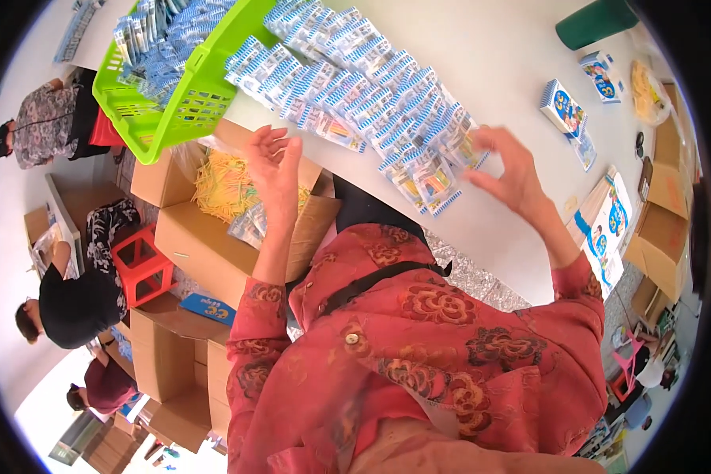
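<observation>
Many small clear packets [363, 91] with blue-and-white striped ends lie in overlapping rows on the white table [482, 47]. Thin coloured sticks show through some of them. My right hand [509, 170] is at the right end of the rows, its thumb and fingers curved apart, close to the last packets [436, 183]; I see nothing in its grasp. Raised off the table's near edge, my left hand [275, 170] is empty, with loosely bent fingers and the thumb apart. It is in front of an open cardboard box [205, 245].
A green basket [201, 75] full of packets overhangs the table's left edge. Yellow sticks [222, 182] fill the cardboard box below. Small boxes [565, 109], a dark green cylinder [596, 24] and printed bags [604, 229] lie rightward. Several people and a red stool [142, 265] are leftward.
</observation>
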### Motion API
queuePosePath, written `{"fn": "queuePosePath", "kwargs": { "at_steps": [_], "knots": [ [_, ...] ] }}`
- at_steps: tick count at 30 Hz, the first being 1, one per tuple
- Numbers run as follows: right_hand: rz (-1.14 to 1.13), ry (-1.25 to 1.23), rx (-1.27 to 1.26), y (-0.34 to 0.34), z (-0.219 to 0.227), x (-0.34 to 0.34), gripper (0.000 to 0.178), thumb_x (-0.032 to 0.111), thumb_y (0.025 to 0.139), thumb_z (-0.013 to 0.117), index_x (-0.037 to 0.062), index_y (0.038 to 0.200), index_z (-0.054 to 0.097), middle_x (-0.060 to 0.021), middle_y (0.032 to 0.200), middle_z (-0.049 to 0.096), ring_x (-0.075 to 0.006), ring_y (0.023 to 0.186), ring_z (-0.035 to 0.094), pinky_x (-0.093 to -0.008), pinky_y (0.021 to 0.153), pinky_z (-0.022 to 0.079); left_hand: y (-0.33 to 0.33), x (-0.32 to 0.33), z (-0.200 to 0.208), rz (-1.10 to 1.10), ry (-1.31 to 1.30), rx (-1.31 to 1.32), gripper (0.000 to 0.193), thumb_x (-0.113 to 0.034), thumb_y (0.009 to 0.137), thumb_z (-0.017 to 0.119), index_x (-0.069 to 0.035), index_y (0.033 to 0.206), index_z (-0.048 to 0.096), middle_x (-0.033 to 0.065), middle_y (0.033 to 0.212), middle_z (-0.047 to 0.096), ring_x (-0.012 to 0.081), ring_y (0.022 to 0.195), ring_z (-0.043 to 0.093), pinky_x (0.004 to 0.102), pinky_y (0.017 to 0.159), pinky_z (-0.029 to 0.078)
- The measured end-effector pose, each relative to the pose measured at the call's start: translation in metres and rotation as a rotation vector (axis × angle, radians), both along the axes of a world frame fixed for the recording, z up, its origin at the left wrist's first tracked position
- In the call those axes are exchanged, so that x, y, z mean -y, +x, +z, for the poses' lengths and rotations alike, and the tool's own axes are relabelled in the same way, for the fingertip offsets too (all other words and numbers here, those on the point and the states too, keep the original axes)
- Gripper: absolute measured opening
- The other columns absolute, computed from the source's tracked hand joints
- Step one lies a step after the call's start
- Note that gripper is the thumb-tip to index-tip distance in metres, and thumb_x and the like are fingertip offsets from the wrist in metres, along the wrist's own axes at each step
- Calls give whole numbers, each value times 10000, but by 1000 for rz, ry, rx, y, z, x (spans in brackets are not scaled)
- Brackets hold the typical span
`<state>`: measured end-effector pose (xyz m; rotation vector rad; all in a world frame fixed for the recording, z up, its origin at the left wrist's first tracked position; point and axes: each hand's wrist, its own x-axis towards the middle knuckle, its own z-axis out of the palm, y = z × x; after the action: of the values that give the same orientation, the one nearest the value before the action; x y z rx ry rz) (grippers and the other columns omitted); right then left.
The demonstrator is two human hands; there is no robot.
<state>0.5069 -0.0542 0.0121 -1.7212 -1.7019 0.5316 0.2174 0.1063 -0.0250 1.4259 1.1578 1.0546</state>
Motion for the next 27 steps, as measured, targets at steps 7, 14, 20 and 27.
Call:
{"fn": "queuePosePath", "kwargs": {
  "at_steps": [7,14,20,27],
  "knots": [
    [-59,-116,87,-55,-26,26,471,232,663,716,74,1042,487,-95,919,562,-278,769,592,-332,601,487,20,-6,-9,3,-106,20,528,-170,740,701,33,1137,417,99,951,548,137,824,525,255,739,437],
    [-197,-65,-3,-78,-27,10,525,140,685,679,51,1132,419,-123,1073,485,-299,893,551,-341,646,488,35,-11,-3,-14,-274,229,401,-104,740,697,3,1060,482,53,886,604,97,791,550,231,710,437],
    [-215,-50,-35,-83,-31,5,522,97,696,659,32,1148,405,-133,1083,464,-314,921,532,-353,686,480,47,-8,-3,-11,-182,312,357,-65,746,681,-8,1043,492,53,943,603,106,818,555,236,724,441],
    [-199,-55,-49,-81,-29,4,506,100,704,655,29,1143,412,-134,1085,461,-311,921,532,-356,689,479,39,0,0,169,3,-59,557,-105,737,684,6,1190,380,89,1167,438,154,975,463,271,776,420]
  ]
}}
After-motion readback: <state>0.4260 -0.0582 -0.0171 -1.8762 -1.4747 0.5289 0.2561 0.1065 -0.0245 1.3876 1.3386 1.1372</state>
